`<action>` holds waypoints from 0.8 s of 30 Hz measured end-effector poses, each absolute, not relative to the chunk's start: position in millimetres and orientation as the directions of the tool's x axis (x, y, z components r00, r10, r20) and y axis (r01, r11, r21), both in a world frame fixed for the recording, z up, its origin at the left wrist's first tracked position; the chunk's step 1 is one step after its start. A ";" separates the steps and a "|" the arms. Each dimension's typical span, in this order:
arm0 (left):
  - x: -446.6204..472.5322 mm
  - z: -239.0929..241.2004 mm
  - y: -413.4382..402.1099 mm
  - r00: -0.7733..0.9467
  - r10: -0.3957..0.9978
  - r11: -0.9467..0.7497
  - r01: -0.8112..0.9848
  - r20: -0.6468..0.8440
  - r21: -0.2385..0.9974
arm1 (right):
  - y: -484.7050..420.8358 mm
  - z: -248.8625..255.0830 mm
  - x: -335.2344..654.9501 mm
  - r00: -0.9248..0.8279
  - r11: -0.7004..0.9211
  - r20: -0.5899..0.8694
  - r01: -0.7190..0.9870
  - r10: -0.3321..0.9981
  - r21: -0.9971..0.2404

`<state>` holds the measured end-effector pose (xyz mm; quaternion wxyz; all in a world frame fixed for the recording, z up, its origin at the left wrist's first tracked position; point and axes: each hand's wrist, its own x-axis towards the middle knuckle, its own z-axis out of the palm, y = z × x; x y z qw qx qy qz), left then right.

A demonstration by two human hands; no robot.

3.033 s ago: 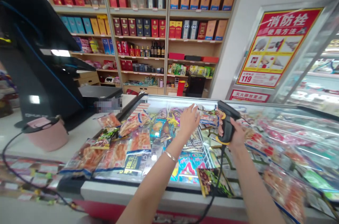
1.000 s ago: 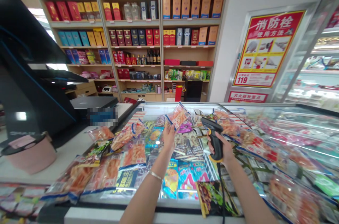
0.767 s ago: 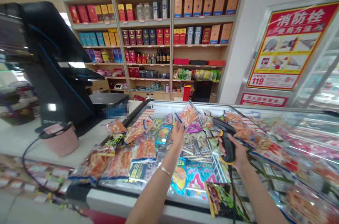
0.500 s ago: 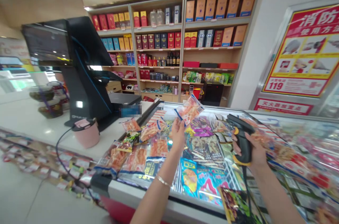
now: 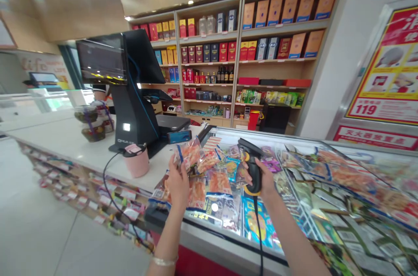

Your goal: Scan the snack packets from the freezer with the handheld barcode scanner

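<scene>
My left hand [image 5: 177,183] is closed on a clear orange snack packet [image 5: 189,154] with a blue edge, held upright above the left end of the glass-topped freezer [image 5: 225,245]. My right hand [image 5: 263,179] grips a black barcode scanner [image 5: 251,163] with a yellow ring, its head pointing left toward the packet. The scanner's cable [image 5: 259,241] hangs down along my forearm. Several more snack packets [image 5: 214,180] lie spread on the freezer lid between and below my hands.
A black checkout terminal [image 5: 122,80] stands on the white counter [image 5: 62,139] at left, with a pink cup [image 5: 136,160] and a phone [image 5: 179,136] beside it. Shelves of boxed goods [image 5: 228,49] fill the back wall. A red fire-hydrant poster [image 5: 388,80] hangs at right.
My left hand picked an orange packet off the freezer lid, lifted it and carried it left and toward me. The scanner came along, and the view swung left toward the checkout terminal.
</scene>
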<state>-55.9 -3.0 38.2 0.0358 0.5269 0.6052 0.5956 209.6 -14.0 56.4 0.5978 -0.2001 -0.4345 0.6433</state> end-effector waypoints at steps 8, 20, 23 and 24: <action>-53.3 -1.5 -11.7 -0.278 0.604 -0.038 0.926 0.747 0.375 | 8.8 -3.8 186.4 -0.216 0.037 0.245 -0.676 0.945 -0.736; -49.3 -16.0 -7.4 -0.188 0.660 -0.038 0.958 0.727 0.283 | 20.3 -30.4 192.6 -0.285 -0.077 0.133 -0.620 0.949 -0.781; -49.5 -17.8 -7.4 -0.207 0.647 -0.043 0.951 0.734 0.307 | 19.8 -29.5 193.1 -0.277 -0.075 0.127 -0.615 0.952 -0.785; -49.6 -18.8 -7.2 -0.212 0.643 -0.045 0.949 0.735 0.313 | 19.5 -29.1 193.0 -0.272 -0.070 0.128 -0.614 0.954 -0.786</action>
